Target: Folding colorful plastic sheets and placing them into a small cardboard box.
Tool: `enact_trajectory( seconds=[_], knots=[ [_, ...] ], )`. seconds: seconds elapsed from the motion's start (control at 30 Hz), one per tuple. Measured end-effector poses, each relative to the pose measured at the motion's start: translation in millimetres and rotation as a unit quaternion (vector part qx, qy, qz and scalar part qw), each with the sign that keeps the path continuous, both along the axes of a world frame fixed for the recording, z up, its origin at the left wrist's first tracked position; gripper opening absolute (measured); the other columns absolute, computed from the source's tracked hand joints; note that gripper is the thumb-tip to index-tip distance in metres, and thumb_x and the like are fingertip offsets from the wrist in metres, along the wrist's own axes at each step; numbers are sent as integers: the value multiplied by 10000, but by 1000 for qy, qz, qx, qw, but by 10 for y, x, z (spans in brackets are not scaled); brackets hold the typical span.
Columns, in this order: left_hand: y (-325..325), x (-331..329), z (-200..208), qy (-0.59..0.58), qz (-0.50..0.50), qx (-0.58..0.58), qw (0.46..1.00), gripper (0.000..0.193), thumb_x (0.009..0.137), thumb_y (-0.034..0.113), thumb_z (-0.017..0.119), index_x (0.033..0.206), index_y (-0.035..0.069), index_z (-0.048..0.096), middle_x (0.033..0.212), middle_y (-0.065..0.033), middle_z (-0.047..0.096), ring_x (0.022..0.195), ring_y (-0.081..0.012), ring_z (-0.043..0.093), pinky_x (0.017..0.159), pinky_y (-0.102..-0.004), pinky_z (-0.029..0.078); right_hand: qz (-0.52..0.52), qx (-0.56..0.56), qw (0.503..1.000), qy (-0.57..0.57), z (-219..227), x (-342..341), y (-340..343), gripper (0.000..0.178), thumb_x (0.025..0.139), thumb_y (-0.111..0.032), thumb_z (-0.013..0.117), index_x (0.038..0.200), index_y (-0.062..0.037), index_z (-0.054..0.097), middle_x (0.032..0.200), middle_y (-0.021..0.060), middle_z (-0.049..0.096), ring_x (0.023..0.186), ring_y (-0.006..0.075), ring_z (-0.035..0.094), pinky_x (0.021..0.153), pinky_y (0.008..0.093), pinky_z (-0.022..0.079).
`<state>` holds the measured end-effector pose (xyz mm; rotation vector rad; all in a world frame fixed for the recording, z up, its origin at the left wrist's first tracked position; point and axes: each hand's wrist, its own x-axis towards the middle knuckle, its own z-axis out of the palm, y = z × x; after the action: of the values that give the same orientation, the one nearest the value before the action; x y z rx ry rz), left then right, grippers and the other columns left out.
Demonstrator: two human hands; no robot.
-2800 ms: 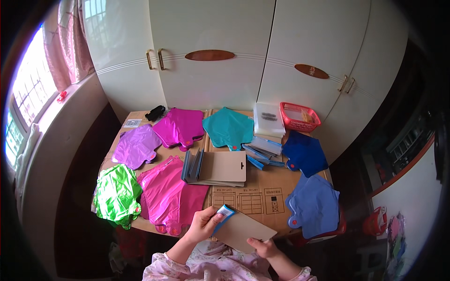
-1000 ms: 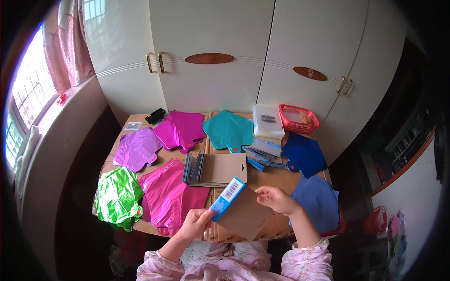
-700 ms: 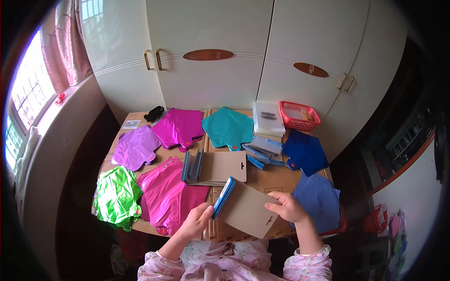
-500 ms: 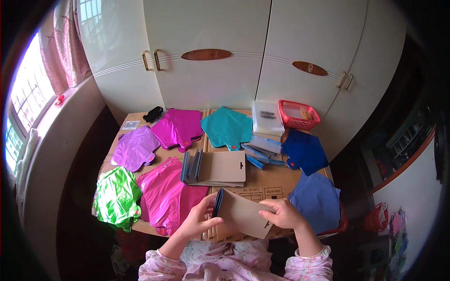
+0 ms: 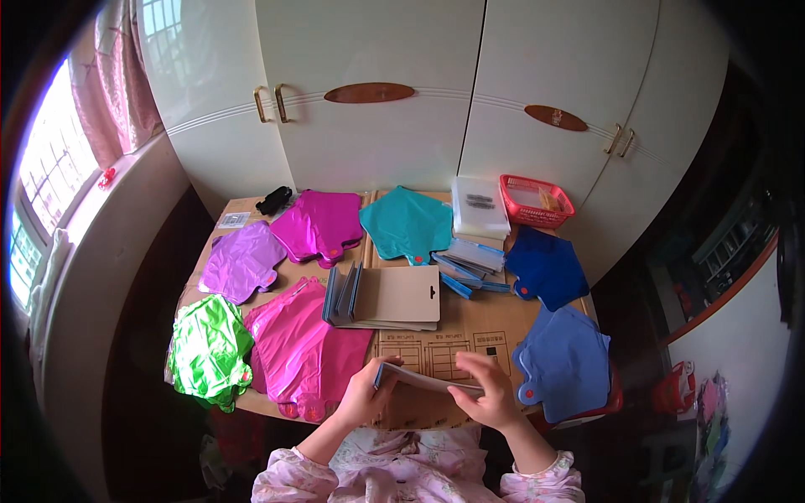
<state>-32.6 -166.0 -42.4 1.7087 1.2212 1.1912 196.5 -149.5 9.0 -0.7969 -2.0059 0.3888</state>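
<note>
A folded brown card with a blue edge point(image 5: 426, 381) is tilted nearly edge-on above the table's front edge. My left hand point(image 5: 360, 401) grips its left end. At the card's right end my right hand point(image 5: 493, 397) has its fingers spread and raised, with the thumb close to the card's edge; whether the thumb touches it I cannot tell. Just beyond stands a row of similar folded cards point(image 5: 394, 295), the rightmost showing a hanging slot. Flat cards with blue edges point(image 5: 471, 261) lie in a loose pile behind on the right.
Shiny foil pieces lie around the cardboard-covered table point(image 5: 453, 344): green point(image 5: 210, 348), pink point(image 5: 306, 344), lilac point(image 5: 241, 261), magenta point(image 5: 319, 225), teal point(image 5: 408, 222), dark blue point(image 5: 549, 267) and light blue point(image 5: 566, 356). Clear bags point(image 5: 480, 214) and a red basket point(image 5: 537, 220) stand by the white cupboard point(image 5: 369, 50).
The card has tipped from showing its broad brown face to nearly edge-on. My right hand has loosened from its right end, lifting its fingers.
</note>
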Motion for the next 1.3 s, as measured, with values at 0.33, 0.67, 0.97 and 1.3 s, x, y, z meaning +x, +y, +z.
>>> enact_trajectory(
  seconds=[0.33,0.67,0.97,1.3],
  knots=[
    [-50,189,-228,-14,80,28,996,267,921,120,409,1152,-9,441,978,-174,548,913,-319,550,809,-352,429,84,-273,949,129,-574,2,-138,243,821,-15,594,1063,-26,610,952,81,651,863,130,610,749,243,465],
    [16,-81,3,-149,-57,-47,986,315,943,180,401,1149,-33,507,879,-70,525,818,-132,485,755,-257,396,64,-399,861,308,-779,-6,-307,205,869,-78,578,1053,8,601,968,20,629,895,93,561,783,242,443],
    [-82,-45,-76,-172,11,-43,984,112,884,100,549,904,-7,576,688,-18,540,626,-70,486,563,-223,407,126,-429,832,329,-779,-27,-418,257,861,-101,593,1095,4,574,1027,28,608,962,103,541,827,256,423],
    [-158,189,358,67,0,205,977,91,723,14,653,776,33,582,583,-91,517,470,-234,519,414,-318,382,75,-179,980,38,327,4,45,339,773,-233,690,1028,-26,603,971,101,644,928,208,612,813,314,465]
  ],
)
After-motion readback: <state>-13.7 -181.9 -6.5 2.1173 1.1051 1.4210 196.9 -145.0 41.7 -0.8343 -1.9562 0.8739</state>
